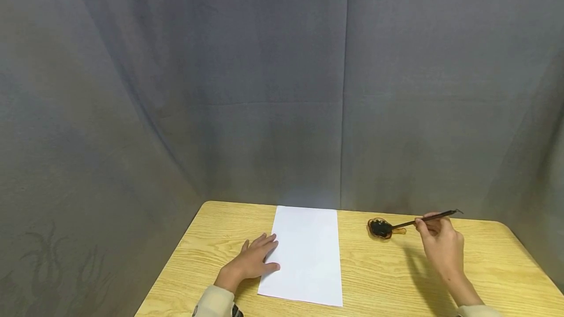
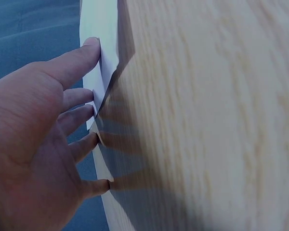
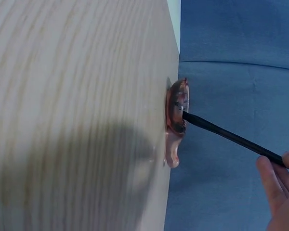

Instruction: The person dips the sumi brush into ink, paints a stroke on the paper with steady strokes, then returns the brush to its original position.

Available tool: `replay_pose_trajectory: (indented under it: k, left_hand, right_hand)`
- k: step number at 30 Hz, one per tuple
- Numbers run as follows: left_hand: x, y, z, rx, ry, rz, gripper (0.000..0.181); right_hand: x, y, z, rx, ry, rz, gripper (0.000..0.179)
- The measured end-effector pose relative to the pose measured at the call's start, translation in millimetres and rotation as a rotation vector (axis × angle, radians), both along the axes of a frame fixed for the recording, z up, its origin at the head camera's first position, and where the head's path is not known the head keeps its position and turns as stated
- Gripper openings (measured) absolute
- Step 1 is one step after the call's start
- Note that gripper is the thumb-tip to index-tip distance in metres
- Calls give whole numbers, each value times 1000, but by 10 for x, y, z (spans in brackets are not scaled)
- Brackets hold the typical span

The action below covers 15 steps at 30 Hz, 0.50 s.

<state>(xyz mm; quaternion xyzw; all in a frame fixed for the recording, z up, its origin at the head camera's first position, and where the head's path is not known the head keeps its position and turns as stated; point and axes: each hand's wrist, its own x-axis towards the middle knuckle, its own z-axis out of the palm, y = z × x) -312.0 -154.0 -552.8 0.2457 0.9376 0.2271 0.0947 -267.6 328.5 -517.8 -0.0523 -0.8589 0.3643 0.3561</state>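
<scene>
A white sheet of paper [image 1: 304, 258] lies on the table, its long side running away from me. My left hand [image 1: 253, 260] rests with spread fingers along the paper's left edge; in the left wrist view, the thumb and some fingertips meet the sheet [image 2: 103, 72]. Further right, my right hand [image 1: 445, 248] pinches a dark writing brush [image 1: 404, 224] by its shaft, with a small hanging loop at the upper end. The brush slants down, its tip inside a small amber dish [image 1: 399, 231] with a short handle and black ink. The bristles are hidden in the dish.
The light wooden table [image 1: 374, 278] carries the paper in the middle and the dish toward its back right. A grey curtain [image 1: 273, 87] hangs right behind the table's far edge and along both sides.
</scene>
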Motion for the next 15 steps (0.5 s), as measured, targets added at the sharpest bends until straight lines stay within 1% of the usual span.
replay_pose_trajectory:
  k: [10, 15]
  left_hand:
    - [11, -20, 8, 17, -6, -13, 75]
    - [12, -20, -1, 20, -5, -13, 77]
  right_hand:
    - [-8, -1, 75, -40, 22, -21, 16]
    - [-17, -7, 83, -54, 24, -28, 14]
